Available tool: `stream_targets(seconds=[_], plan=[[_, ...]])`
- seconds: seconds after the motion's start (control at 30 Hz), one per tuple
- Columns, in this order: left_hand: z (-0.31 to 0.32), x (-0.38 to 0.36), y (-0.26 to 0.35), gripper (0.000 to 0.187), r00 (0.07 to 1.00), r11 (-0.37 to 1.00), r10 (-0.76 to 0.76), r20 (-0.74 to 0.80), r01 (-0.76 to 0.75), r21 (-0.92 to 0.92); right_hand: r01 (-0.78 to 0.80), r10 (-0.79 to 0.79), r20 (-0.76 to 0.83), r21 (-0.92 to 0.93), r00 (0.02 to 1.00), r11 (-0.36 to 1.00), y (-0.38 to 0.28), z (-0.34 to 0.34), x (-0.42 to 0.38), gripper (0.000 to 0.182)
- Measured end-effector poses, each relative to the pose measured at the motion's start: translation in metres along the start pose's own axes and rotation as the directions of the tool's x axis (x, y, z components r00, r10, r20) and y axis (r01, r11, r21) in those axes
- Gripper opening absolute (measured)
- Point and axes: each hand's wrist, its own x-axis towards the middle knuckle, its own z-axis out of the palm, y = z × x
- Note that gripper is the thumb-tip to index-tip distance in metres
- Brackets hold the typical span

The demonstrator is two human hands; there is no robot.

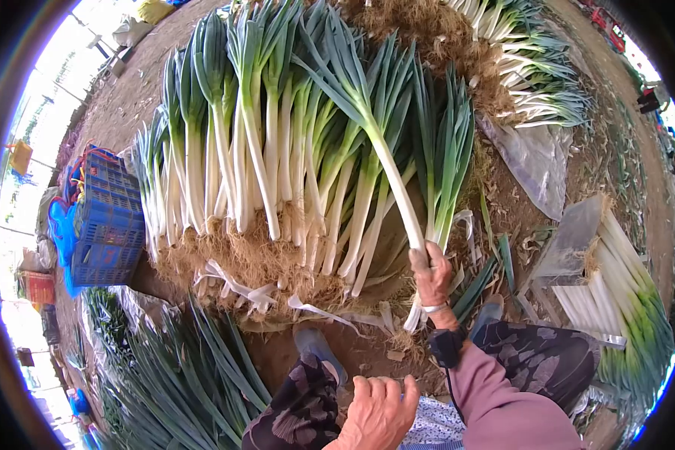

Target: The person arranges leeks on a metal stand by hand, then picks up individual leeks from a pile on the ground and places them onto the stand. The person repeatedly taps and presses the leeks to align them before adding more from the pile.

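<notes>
- A big pile of leeks lies on the dirt ground, roots toward the person.
- A blue crate sits at nine o'clock of the pile.
- The right hand, fingers wrapped tight, grips one leek near its root, at the pile's five o'clock edge.
- The left hand rests on the knee, fingers curled loosely, holding nothing.
</notes>
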Motion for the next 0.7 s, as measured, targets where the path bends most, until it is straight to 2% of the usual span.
stream_targets(seconds=[0.03,0.1,0.23,0.3,0.4,0.47,0.5,0.53,0.57,0.6,0.63,0.67,0.7], plan=[[0.003,-0.001,0.003,0.041,1.000,1.000,-0.001,-0.023,0.001,0.012,0.021,-0.022,-0.020,-0.076,1.000,0.997,-0.002,-0.010,-0.005,0.033],[0.007,-0.003,0.007,0.042,0.999,1.000,0.003,-0.053,-0.002,0.023,0.039,-0.039,-0.003,-0.071,0.999,0.997,-0.013,-0.030,-0.005,0.035],[0.009,-0.008,0.011,0.041,0.998,1.000,0.016,-0.058,-0.015,0.014,0.111,-0.117,-0.080,-0.075,0.990,0.991,-0.035,-0.070,0.001,0.037],[0.012,-0.009,0.011,0.041,0.999,1.000,0.002,-0.046,-0.001,0.019,0.179,-0.203,-0.109,-0.200,0.973,0.963,-0.050,-0.088,0.001,0.036],[0.010,-0.010,0.009,0.040,0.996,1.000,-0.025,-0.084,0.024,-0.015,0.185,-0.266,-0.182,-0.369,0.947,0.911,-0.032,-0.104,-0.003,0.035],[-0.003,-0.008,0.002,0.042,0.994,0.993,0.101,-0.034,-0.099,0.062,0.108,-0.235,-0.199,-0.499,0.951,0.860,-0.005,-0.110,-0.011,0.039],[0.003,-0.010,0.003,0.042,0.994,0.993,0.103,-0.038,-0.101,0.064,0.049,-0.193,-0.206,-0.554,0.959,0.831,0.015,-0.113,-0.018,0.041],[0.016,-0.011,0.003,0.043,0.995,0.995,0.091,-0.033,-0.089,0.056,0.043,-0.224,-0.216,-0.621,0.951,0.782,0.041,-0.114,-0.026,0.044],[0.023,-0.012,0.003,0.044,0.997,0.996,0.076,-0.028,-0.075,0.047,0.038,-0.190,-0.190,-0.603,0.963,0.796,0.057,-0.114,-0.035,0.041],[0.024,-0.013,0.004,0.044,0.996,0.996,0.079,-0.029,-0.077,0.045,-0.046,-0.018,-0.105,-0.578,0.994,0.814,0.051,-0.111,-0.045,0.037],[0.025,-0.014,0.006,0.044,0.996,0.995,0.083,-0.033,-0.081,0.053,-0.045,0.003,-0.071,-0.603,0.997,0.796,0.065,-0.103,-0.054,0.033],[0.026,-0.015,0.008,0.044,0.995,0.994,0.091,-0.036,-0.089,0.061,-0.200,0.195,-0.064,-0.502,0.979,0.841,0.089,-0.095,-0.063,0.031],[0.028,-0.015,0.011,0.044,0.994,0.994,0.102,-0.040,-0.100,0.051,-0.473,0.476,-0.051,-0.252,0.878,0.844,0.137,-0.073,-0.076,0.028]])
